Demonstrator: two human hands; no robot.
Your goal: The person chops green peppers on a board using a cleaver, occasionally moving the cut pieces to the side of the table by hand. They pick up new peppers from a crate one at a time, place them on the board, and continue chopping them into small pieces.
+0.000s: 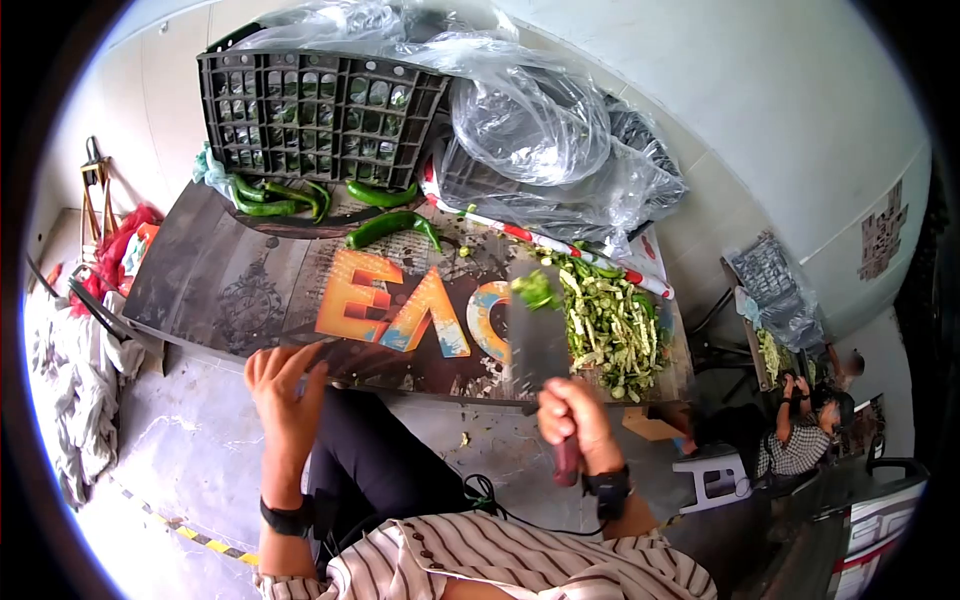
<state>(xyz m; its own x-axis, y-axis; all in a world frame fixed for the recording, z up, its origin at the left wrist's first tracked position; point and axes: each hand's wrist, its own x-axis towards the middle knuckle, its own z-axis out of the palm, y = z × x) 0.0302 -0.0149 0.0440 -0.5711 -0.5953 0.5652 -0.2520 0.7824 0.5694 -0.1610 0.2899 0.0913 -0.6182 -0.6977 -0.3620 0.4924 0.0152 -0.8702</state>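
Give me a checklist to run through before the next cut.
1. Grip: right hand closed on the cleaver handle: ok.
2. Free hand: left hand rests at the board's near edge, apart from the blade: ok.
3. Pepper under the blade: not ok; whole peppers lie far off by the crate.
4. Chopped pile kept to the blade's right: ok.
5. Blade clean: not ok; green bits at its tip.
6. Edge sharp: cannot tell.
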